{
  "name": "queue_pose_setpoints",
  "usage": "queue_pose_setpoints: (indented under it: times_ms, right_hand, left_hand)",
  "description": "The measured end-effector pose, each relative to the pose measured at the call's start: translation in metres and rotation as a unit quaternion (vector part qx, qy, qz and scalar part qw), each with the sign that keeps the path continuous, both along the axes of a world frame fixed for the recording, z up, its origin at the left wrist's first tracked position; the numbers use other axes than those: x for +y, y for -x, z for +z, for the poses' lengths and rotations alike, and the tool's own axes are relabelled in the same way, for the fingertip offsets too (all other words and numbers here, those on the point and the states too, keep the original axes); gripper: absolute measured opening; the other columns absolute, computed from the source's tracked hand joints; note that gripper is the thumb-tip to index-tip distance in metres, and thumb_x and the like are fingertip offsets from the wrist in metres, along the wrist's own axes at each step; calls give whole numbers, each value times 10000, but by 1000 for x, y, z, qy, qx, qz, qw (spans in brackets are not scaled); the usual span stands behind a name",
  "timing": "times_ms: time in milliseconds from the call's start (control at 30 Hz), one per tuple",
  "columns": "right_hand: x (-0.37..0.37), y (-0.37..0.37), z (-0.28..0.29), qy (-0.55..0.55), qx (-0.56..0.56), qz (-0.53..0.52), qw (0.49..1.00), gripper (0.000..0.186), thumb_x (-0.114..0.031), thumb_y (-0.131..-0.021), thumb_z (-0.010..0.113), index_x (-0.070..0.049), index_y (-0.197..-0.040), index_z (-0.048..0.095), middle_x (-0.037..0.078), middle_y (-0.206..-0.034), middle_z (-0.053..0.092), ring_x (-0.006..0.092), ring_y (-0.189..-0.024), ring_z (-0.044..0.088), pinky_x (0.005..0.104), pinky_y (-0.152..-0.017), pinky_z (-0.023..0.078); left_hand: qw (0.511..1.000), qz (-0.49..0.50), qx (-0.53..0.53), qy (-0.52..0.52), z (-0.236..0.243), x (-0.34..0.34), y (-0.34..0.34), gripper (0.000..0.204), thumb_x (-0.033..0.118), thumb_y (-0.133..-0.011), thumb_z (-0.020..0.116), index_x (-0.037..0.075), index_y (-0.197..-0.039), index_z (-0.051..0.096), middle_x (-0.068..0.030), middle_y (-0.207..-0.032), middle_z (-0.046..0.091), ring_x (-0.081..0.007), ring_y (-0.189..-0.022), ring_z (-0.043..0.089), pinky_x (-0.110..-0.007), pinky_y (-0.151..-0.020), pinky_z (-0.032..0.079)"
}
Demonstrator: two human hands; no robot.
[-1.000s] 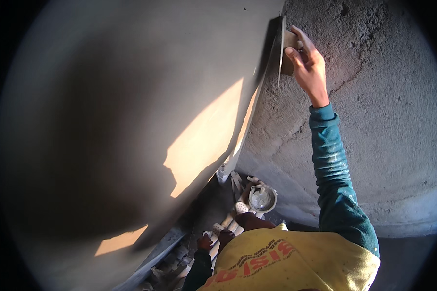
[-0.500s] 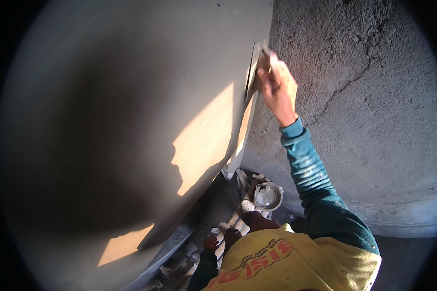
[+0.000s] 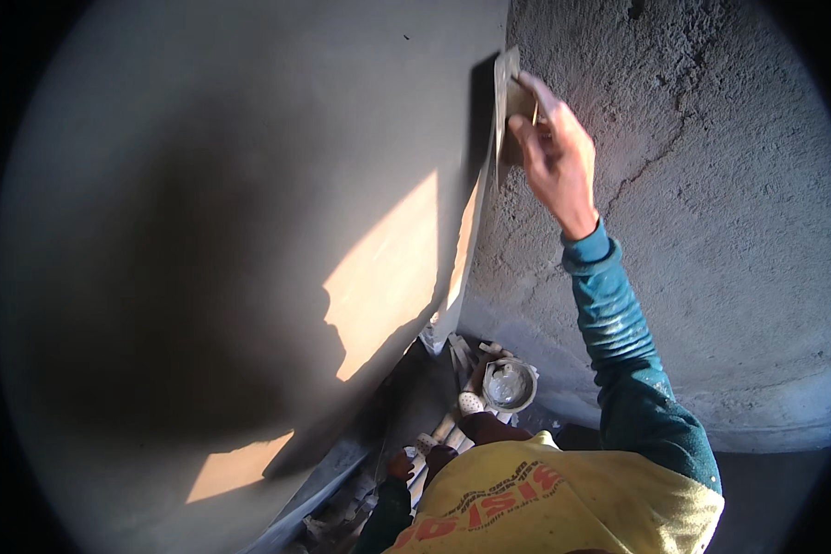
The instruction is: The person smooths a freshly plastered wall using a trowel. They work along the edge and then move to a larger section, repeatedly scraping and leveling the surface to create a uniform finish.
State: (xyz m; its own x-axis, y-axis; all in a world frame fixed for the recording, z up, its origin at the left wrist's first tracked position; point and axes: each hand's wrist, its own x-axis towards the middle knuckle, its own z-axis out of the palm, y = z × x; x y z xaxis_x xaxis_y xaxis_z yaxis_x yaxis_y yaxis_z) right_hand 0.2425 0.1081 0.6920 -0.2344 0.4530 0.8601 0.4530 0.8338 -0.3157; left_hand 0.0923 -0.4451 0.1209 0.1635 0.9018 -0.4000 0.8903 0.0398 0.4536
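Note:
My right hand (image 3: 563,166) is closed on a flat plastering trowel (image 3: 506,102), held upright along the vertical edge (image 3: 466,249) where the smooth grey plastered wall (image 3: 203,231) on the left ends against a rough wall. Sunlit patches and a dark shadow lie on the smooth wall. My left hand (image 3: 400,465) hangs low beside my yellow-clad body, near the foot of the smooth wall; it is small and dim, so its fingers are hard to make out.
The rough cracked wall (image 3: 711,231) rises on the right. Below, my feet in perforated shoes (image 3: 469,403) stand on round poles (image 3: 443,429). A bucket of grey mix (image 3: 508,383) sits at the wall's base, beside wooden strips (image 3: 462,351) and rubble (image 3: 319,522).
The trowel in my right hand came down along the edge between the earlier frames, then rose again slightly. My left hand stays low.

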Motion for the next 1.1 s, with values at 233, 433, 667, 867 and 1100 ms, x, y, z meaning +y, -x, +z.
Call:
queue_pose_setpoints:
  times_ms: [233, 433, 667, 867, 1100]
  right_hand:
    - [34, 12, 36, -90, -20, -32, 995, 540, -162, -988, 744, -146, -1507, 598, 117, -1059, 742, 216, -823, 734, 325, -678, 621]
    - [11, 7, -141, 42, -7, -34, 999, 641, -83, -956, 739, -184, -1546, 511, 128, -1124, 692, 323, -892, 713, 410, -740, 615]
    - [-70, -47, -240, 320, -28, 6, 947, 562, -162, -973, 699, -144, -1520, 570, 162, -1393, 681, 350, -1259, 675, 433, -1070, 538]
    - [-75, -59, -173, 393, 167, 150, 892, 577, -206, -1000, 731, -2, -1508, 549, 160, -1448, 653, 271, -1357, 598, 402, -1173, 421]
    - [-134, -70, -255, 630, 269, 243, 686, 468, -104, -1001, 724, 7, -1435, 591, 72, -1292, 702, 160, -1190, 641, 345, -1068, 495]
  left_hand:
    - [594, 486, -581, 271, -16, 12, -14, 415, 320, -1071, 473, 234, -1475, 500, -127, -1185, 654, -300, -923, 617, -525, -691, 500]
    - [820, 461, -324, 104, -29, 29, -8, 430, 373, -1087, 539, 124, -1434, 593, -143, -1274, 699, -303, -1113, 679, -478, -885, 509]
    - [812, 450, -368, -47, 173, 120, -14, 483, 398, -1077, 640, 37, -1398, 666, -175, -1324, 731, -246, -1238, 692, -376, -1066, 513]
    - [851, 435, -294, 6, 119, 53, -1, 517, 436, -1066, 653, 26, -1382, 671, -178, -1295, 742, -267, -1222, 700, -396, -1065, 520]
    - [876, 425, -164, 157, 60, -40, 10, 503, 481, -1063, 602, 45, -1288, 712, -170, -1172, 762, -309, -1085, 728, -440, -954, 548]
